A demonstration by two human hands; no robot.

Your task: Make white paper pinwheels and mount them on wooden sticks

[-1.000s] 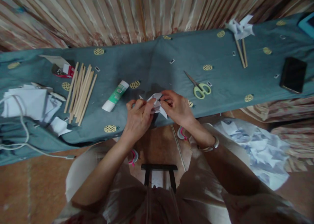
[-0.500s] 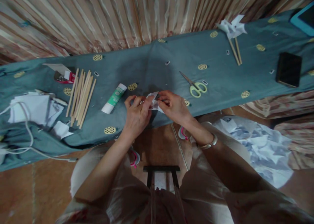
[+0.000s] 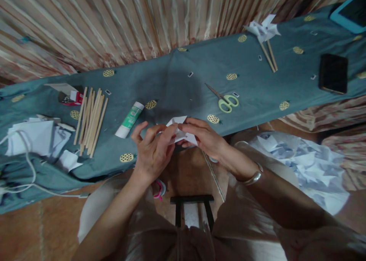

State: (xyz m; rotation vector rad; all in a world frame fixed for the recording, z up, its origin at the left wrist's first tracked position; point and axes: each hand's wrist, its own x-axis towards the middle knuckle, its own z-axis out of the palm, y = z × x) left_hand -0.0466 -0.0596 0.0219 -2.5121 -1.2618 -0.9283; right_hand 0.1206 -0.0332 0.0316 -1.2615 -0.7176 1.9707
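Note:
My left hand [image 3: 153, 148] and my right hand [image 3: 203, 137] pinch a small folded white paper piece [image 3: 178, 126] between them, just off the near edge of the grey-blue cloth-covered table [image 3: 177, 78]. Both sets of fingers are closed on the paper, and much of it is hidden behind them. A silver bangle [image 3: 253, 177] sits on my right wrist. A green and white glue stick [image 3: 129, 120] lies on the cloth to the left of my hands. Green-handled scissors [image 3: 224, 99] lie to the right of them.
A bundle of wooden sticks [image 3: 90, 120] and a small red box [image 3: 74, 97] lie at left, beside white paper sheets [image 3: 31, 137] and a white cable [image 3: 28, 165]. A finished paper pinwheel [image 3: 263, 30] on sticks, a black phone [image 3: 333, 73] and a blue tablet [image 3: 350, 11] are at right. Paper scraps [image 3: 303, 167] lie on the floor.
Both hands drew the paper piece back toward me, from over the cloth to just past the table's near edge. The left hand's fingers shifted on the paper.

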